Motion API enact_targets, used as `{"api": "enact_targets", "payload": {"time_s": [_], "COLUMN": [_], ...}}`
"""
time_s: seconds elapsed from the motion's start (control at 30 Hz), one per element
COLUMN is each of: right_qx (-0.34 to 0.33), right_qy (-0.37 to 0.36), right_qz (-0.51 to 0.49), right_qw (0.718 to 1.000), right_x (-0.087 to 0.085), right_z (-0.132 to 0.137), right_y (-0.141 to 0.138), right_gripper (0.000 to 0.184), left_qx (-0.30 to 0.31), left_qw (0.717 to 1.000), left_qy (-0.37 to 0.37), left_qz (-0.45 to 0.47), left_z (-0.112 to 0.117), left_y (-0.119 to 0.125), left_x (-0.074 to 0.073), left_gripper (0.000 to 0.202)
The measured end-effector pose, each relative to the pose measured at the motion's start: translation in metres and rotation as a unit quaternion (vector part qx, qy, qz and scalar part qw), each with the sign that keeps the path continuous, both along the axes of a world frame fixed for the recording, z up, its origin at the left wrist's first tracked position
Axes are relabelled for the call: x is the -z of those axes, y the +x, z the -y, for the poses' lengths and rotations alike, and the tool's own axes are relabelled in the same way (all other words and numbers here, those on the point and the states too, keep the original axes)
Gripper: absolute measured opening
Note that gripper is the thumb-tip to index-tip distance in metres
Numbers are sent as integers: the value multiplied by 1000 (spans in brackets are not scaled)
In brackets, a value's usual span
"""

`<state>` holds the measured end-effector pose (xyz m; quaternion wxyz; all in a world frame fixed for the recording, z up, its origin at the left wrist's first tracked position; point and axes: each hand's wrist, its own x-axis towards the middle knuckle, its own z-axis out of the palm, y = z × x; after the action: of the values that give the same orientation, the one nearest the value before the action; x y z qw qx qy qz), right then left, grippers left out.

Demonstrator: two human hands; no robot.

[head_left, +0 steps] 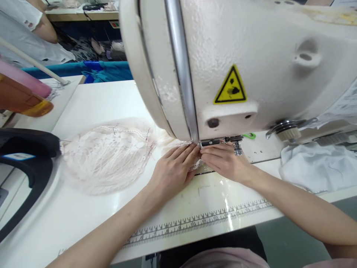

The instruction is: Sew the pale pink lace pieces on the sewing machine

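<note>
A pale pink lace fabric (108,156) lies bunched on the white table and runs right, under the head of a sewing machine (212,48). My left hand (177,165) rests flat on the lace with fingers stretched toward the needle area. My right hand (223,160) is on the other side of the presser foot, its bent fingers closed on the lace edge. Both hands' fingertips nearly meet there. A small black and metal attachment (210,143) sits just above the right fingers. The needle itself is hidden by the machine head.
A printed ruler (195,224) runs along the table's front edge. White cloth (315,167) lies at right, near green scissors or a clip (249,136). At left are a black curved object (30,149) and thread cones (25,93). Another person's arm (47,29) shows behind.
</note>
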<state>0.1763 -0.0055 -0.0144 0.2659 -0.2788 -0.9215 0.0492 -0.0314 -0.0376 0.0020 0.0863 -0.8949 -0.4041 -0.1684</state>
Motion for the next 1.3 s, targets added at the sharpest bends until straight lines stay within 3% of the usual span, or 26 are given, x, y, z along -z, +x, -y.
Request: {"api": "enact_targets", "payload": {"time_s": [0.2, 0.53, 0.67, 0.93, 1.3], "right_qx": [9, 118, 108, 99, 60], "right_qy": [15, 150, 136, 22, 80], "right_qz": [16, 49, 43, 34, 68], "right_qw": [1000, 980, 984, 994, 993], "right_x": [-6, -11, -12, -17, -7], "right_z": [-2, 2, -1, -5, -2], "right_y": [1, 4, 6, 10, 7], "right_gripper": [21, 12, 15, 19, 27], "left_qx": [-1, -7, -9, 4, 74], "left_qw": [1000, 1000, 1000, 1000, 997], "left_qy": [8, -12, -2, 4, 12], "left_qz": [-6, -14, -17, -22, -27], "left_z": [0, 0, 1, 1, -4], "left_y": [2, 3, 4, 6, -12], "left_x": [0, 0, 0, 0, -3], "left_gripper": [38, 42, 41, 39, 37]}}
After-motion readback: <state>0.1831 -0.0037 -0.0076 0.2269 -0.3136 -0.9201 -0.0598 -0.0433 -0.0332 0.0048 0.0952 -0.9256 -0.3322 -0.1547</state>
